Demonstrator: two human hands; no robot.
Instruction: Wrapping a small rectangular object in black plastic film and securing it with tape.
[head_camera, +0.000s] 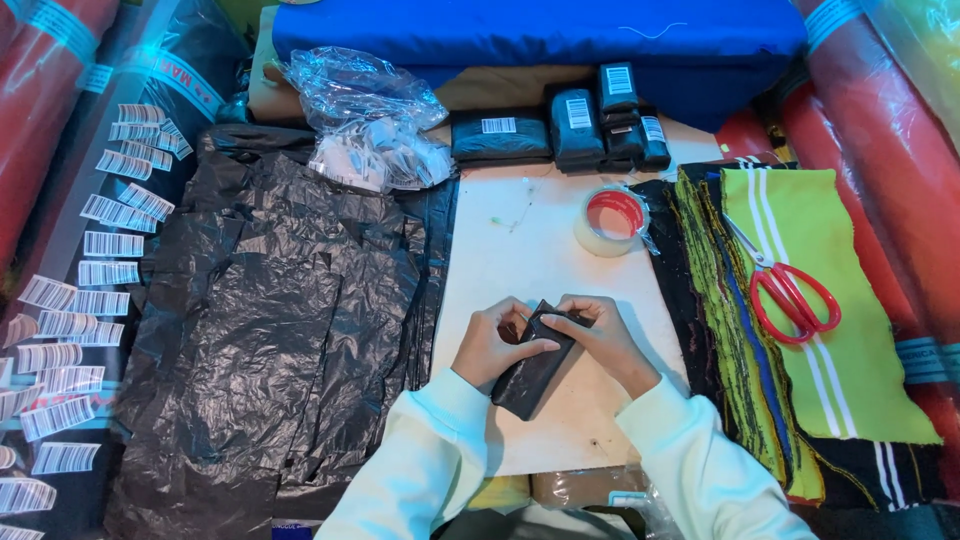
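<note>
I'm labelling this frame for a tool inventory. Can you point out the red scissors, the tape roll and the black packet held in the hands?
red scissors (795, 300), head view, on the handle loops.
tape roll (611, 222), head view, on its rim.
black packet (530, 380), head view, on its lower half.

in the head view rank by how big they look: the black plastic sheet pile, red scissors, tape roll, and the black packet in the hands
1. black plastic sheet pile, by far the largest
2. red scissors
3. black packet, held by left hand and right hand; partly covered, so close to the scissors
4. tape roll
</note>
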